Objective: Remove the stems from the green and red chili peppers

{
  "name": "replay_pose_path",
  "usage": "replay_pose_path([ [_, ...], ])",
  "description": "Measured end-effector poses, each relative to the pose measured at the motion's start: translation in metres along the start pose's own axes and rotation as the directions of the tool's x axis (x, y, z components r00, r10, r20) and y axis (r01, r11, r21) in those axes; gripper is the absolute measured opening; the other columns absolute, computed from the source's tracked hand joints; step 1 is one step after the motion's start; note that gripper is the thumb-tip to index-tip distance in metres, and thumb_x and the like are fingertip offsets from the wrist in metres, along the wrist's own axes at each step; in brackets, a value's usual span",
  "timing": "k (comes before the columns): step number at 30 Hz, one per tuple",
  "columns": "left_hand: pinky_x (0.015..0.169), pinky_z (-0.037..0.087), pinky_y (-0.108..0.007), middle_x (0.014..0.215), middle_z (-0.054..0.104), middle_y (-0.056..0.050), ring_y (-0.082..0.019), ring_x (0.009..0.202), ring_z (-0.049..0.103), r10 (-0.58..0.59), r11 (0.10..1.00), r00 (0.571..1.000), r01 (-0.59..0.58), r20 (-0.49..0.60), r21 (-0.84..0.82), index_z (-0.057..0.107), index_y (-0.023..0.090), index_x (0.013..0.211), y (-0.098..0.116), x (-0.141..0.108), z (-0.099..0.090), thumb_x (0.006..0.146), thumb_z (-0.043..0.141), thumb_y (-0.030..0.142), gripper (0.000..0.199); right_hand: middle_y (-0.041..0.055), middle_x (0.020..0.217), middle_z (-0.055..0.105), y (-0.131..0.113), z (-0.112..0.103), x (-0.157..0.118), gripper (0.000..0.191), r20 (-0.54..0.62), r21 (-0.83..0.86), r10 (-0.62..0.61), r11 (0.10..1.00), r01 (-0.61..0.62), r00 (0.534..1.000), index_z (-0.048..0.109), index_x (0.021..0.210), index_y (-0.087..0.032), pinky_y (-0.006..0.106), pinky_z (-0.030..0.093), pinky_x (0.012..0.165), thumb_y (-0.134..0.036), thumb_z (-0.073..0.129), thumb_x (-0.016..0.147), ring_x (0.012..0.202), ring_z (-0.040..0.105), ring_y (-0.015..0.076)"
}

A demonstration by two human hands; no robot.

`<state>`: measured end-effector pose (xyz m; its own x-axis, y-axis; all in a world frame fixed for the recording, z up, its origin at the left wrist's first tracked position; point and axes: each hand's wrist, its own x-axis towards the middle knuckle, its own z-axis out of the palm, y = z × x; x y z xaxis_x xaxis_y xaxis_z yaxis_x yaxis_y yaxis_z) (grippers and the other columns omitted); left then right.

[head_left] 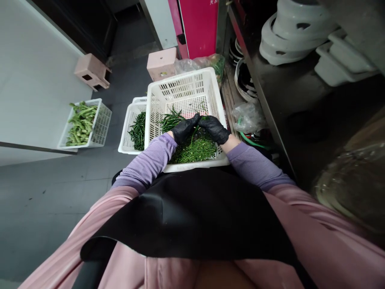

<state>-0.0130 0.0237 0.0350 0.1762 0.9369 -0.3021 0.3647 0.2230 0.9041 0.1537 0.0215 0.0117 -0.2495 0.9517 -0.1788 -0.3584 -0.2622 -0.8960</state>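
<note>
Both my hands wear black gloves and meet over a large white basket [183,76]. My left hand [185,129] has its fingers closed at the tips, with a thin green stem at them. My right hand [214,129] is curled beside it, fingertips closed on a bit of green. Below the hands, in the near part of the basket, lies a heap of thin green stems [195,149]. Darker green pieces [171,120] lie to the left of my left hand. What the fingertips pinch is small and partly hidden.
A smaller white basket [124,136] with dark green peppers [138,132] adjoins on the left. Farther left stands a basket [104,124] of pale green vegetables [80,124]. Pink stools [90,70] stand behind. A metal shelf [270,96] with white dishes [297,32] borders the right.
</note>
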Motion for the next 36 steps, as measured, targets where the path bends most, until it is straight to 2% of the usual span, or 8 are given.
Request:
replay_pose_path([
  [4, 0.073, 0.052, -0.042, 0.07, 0.067, -0.009, -0.024, 0.071, 0.064, -0.11, 0.991, 0.958, 0.126, 0.264, -0.042, 0.082, 0.02, 0.084, -0.002, 0.0, -0.017, 0.086, 0.091, 0.061, 0.043, -0.0072, 0.056, 0.046, 0.0, -0.009, 0.01, 0.057, -0.128, -0.018, -0.035, 0.999, 0.033, 0.991, 0.05, 0.062, -0.027, 0.03, 0.043, 0.061, -0.051, 0.096, 0.085, 0.058, 0.044, 0.0127],
  [9, 0.077, 0.054, -0.043, 0.064, 0.066, -0.011, -0.03, 0.074, 0.071, -0.079, 0.93, 0.99, 0.032, 0.113, 0.366, 0.085, 0.017, 0.082, -0.007, 0.007, -0.031, 0.094, 0.081, 0.05, 0.036, -0.0044, 0.066, 0.051, -0.002, 0.005, 0.006, 0.052, -0.209, -0.098, -0.211, 0.976, 0.194, 0.955, 0.053, 0.069, -0.027, 0.031, 0.049, 0.069, -0.05, 0.097, 0.085, 0.073, 0.055, 0.0163],
  [15, 0.116, 0.05, -0.047, 0.127, 0.083, -0.017, -0.036, 0.137, 0.069, 0.183, 0.311, 0.933, -0.355, 0.311, 0.882, 0.089, 0.017, 0.121, -0.007, 0.011, -0.03, 0.097, 0.073, 0.03, 0.031, -0.0074, 0.06, 0.049, -0.011, -0.001, 0.005, 0.052, -0.264, 0.044, -0.169, 0.981, 0.187, 0.95, 0.051, 0.07, -0.027, 0.026, 0.049, 0.058, -0.042, 0.096, 0.089, 0.059, 0.048, 0.0127],
  [18, 0.123, 0.045, -0.052, 0.154, 0.073, -0.021, -0.039, 0.15, 0.06, 0.116, 0.154, 0.94, -0.337, 0.322, 0.929, 0.084, 0.018, 0.14, -0.018, 0.015, -0.034, 0.099, 0.071, 0.029, 0.044, -0.0092, 0.055, 0.044, -0.019, -0.015, 0.011, 0.052, -0.253, 0.28, 0.042, 0.96, 0.031, 0.967, 0.046, 0.072, -0.027, 0.024, 0.049, 0.052, -0.041, 0.089, 0.097, 0.052, 0.048, 0.0119],
  [22, 0.123, 0.043, -0.061, 0.144, 0.076, -0.028, -0.044, 0.145, 0.063, -0.034, 0.079, 0.93, -0.364, 0.367, 0.928, 0.086, 0.008, 0.132, -0.045, 0.022, -0.032, 0.105, 0.055, 0.018, 0.042, -0.0075, 0.06, 0.058, -0.026, -0.016, 0.014, 0.042, -0.168, 0.477, 0.193, 0.874, -0.092, 0.967, 0.052, 0.076, -0.027, 0.025, 0.059, 0.06, -0.028, 0.089, 0.096, 0.059, 0.061, 0.0132],
  [28, 0.113, 0.05, -0.053, 0.124, 0.082, -0.026, -0.042, 0.127, 0.073, -0.001, 0.208, 0.951, -0.301, 0.308, 0.931, 0.088, 0.006, 0.113, -0.059, 0.038, -0.028, 0.097, 0.067, 0.017, 0.028, -0.0075, 0.067, 0.063, -0.025, -0.008, 0.006, 0.024, -0.049, 0.464, 0.279, 0.857, -0.225, 0.959, 0.065, 0.083, -0.022, 0.021, 0.058, 0.065, -0.013, 0.085, 0.093, 0.059, 0.058, 0.008],
  [32, 0.094, 0.055, -0.039, 0.092, 0.08, -0.012, -0.027, 0.096, 0.072, 0.078, 0.572, 0.988, -0.153, 0.131, 0.806, 0.083, 0.01, 0.095, -0.037, 0.043, -0.046, 0.09, 0.075, 0.02, 0.014, -0.0078, 0.065, 0.058, -0.022, -0.009, 0.003, 0.029, -0.064, 0.278, 0.229, 0.939, -0.203, 0.971, 0.065, 0.076, -0.021, 0.024, 0.055, 0.064, -0.015, 0.092, 0.084, 0.06, 0.053, 0.0087],
  [36, 0.076, 0.052, -0.03, 0.071, 0.07, -0.002, -0.016, 0.07, 0.06, -0.01, 0.926, 1.0, 0.018, -0.024, 0.378, 0.077, 0.013, 0.084, -0.003, 0.031, -0.056, 0.085, 0.078, 0.019, 0.006, -0.0044, 0.071, 0.067, -0.014, -0.004, 0.003, 0.026, -0.107, -0.036, 0.098, 0.994, -0.102, 0.989, 0.071, 0.075, -0.02, 0.029, 0.049, 0.065, -0.019, 0.097, 0.074, 0.068, 0.057, 0.0126],
])
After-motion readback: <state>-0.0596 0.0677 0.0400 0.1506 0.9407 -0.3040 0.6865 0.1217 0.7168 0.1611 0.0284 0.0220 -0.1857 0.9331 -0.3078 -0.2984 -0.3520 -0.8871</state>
